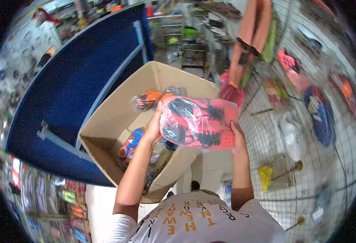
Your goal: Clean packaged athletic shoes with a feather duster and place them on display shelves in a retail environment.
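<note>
Between my hands is a pair of pink and black laced sports shoes (199,121) wrapped in clear plastic. My left hand (156,126) grips the left end of the pack, and my right hand (238,136) grips its right end. Below and to the left of the pack stands an open cardboard box (105,121). Inside it, an orange item in clear plastic (152,96) lies near the far side. A blue and orange item (134,142) rests lower in the box, partly hidden by my left forearm. Other wrapped items there are partly covered.
A large dark blue panel with a grey metal frame (74,79) stands behind the box. On my right, a wire grid wall (257,170) carries orange swim fins (251,39), wrapped shoes (292,136) and a blue bag-like item (319,115). Stocked shelves (44,194) are at lower left.
</note>
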`<action>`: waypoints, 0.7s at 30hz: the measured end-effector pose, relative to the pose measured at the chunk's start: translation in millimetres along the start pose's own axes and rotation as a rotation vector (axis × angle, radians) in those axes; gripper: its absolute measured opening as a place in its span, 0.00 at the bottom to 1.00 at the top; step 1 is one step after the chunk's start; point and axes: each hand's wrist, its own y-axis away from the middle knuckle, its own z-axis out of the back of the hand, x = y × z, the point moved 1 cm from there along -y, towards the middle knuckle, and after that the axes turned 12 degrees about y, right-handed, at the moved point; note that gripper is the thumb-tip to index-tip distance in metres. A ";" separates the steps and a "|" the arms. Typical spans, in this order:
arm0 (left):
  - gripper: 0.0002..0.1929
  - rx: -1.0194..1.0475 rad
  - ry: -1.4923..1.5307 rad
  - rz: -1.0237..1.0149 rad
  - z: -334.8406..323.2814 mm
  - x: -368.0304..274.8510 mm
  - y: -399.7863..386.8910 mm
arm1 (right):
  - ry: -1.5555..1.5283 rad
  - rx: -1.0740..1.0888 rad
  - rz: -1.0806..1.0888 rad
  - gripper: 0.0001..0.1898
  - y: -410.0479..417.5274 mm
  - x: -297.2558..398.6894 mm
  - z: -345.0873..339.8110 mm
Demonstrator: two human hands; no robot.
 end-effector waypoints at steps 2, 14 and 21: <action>0.34 0.091 0.043 0.125 -7.2 23.5 -24.6 | -0.012 -0.118 0.040 0.24 31.4 10.1 13.9; 0.32 0.546 0.106 0.747 -146.3 251.0 2.7 | -0.080 -0.914 0.186 0.19 295.4 5.0 132.5; 0.38 0.693 0.052 1.096 -172.1 356.3 123.7 | -0.199 -1.291 0.136 0.17 469.3 -39.5 144.6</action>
